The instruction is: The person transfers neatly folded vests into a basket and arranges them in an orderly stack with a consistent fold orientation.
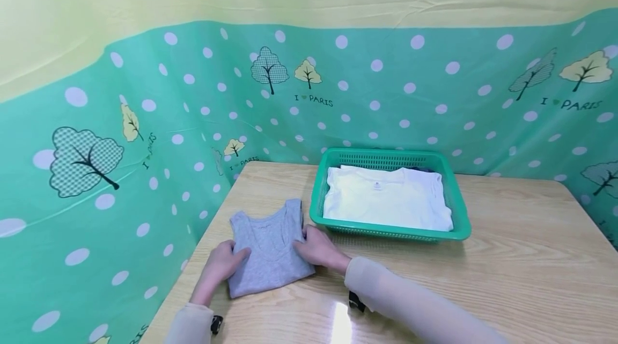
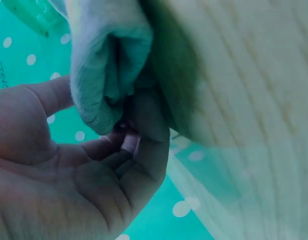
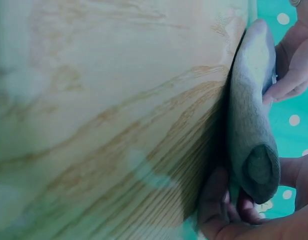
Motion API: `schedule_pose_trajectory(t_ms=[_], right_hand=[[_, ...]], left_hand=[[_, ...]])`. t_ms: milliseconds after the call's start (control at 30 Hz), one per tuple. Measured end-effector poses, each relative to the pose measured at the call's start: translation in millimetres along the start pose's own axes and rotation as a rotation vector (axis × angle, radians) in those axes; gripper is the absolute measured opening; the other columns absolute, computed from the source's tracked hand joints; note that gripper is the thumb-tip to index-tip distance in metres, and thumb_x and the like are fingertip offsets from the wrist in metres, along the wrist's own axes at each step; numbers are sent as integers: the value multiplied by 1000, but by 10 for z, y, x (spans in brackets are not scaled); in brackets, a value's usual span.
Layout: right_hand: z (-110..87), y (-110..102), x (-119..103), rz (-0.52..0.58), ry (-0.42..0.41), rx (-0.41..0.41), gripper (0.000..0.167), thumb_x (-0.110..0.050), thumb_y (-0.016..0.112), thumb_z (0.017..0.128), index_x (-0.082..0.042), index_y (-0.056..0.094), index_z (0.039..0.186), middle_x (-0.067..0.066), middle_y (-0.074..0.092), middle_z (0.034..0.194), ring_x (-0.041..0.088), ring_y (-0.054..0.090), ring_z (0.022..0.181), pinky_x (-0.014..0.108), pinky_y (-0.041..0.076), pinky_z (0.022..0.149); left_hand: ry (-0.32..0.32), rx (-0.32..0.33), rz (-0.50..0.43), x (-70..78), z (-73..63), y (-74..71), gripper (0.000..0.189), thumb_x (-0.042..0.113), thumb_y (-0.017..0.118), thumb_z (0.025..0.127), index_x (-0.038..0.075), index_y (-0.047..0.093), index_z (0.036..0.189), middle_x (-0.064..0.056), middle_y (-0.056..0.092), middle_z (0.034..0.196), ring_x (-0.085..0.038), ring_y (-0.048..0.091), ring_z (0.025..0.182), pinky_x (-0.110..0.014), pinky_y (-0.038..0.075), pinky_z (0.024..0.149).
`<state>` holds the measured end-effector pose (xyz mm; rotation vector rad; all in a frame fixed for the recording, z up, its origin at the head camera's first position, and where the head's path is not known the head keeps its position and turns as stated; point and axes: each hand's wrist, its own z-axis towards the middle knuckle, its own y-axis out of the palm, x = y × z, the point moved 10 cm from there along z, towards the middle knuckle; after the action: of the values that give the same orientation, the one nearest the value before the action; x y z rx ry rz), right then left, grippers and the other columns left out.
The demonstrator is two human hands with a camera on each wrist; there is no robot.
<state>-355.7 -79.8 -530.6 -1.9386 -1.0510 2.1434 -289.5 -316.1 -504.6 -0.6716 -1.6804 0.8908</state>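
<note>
A grey tank top (image 1: 270,247), folded into a compact bundle with its neckline and straps at the far end, lies at the left of the table. My left hand (image 1: 226,259) grips its left edge, thumb on top and fingers curled underneath, as the left wrist view shows the hand (image 2: 79,165) around the folded cloth (image 2: 101,65). The opposite edge is held by my right hand (image 1: 318,247), thumb over the fabric. In the right wrist view that hand's fingers (image 3: 214,207) reach under the rolled fold of the tank top (image 3: 251,115).
Just right of the tank top stands a green plastic basket (image 1: 461,210) holding folded white shirts (image 1: 386,199) and something dark at the back. The wooden table (image 1: 521,258) extends to the right. A polka-dot curtain (image 1: 405,86) hangs behind and along the left side.
</note>
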Motion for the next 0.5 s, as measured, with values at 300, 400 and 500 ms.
schedule_pose_trajectory(t_ms=[300,400,500], right_hand=[[7,-40,-20,8,-19,22,36,-13,74,84,3,60,114,8,64,94,20,61,84,34,54,71],[12,-16,58,-4,15,16,42,-7,75,78,4,62,116,9,65,97,21,62,86,34,56,72],[-16,9,135,5,86,-12,44,-4,75,70,4,63,112,8,64,94,21,61,84,33,56,68]], left_hand=[[-5,-8,-45,37,24,-10,35,21,68,98,-13,64,105,-13,62,84,-26,60,76,-39,53,65],[-9,-15,-62,25,-11,-1,24,18,69,94,-5,64,93,-9,57,78,-23,56,71,-36,49,61],[-18,-22,-90,16,-65,8,19,16,70,90,2,61,83,-5,51,71,-20,52,66,-33,44,57]])
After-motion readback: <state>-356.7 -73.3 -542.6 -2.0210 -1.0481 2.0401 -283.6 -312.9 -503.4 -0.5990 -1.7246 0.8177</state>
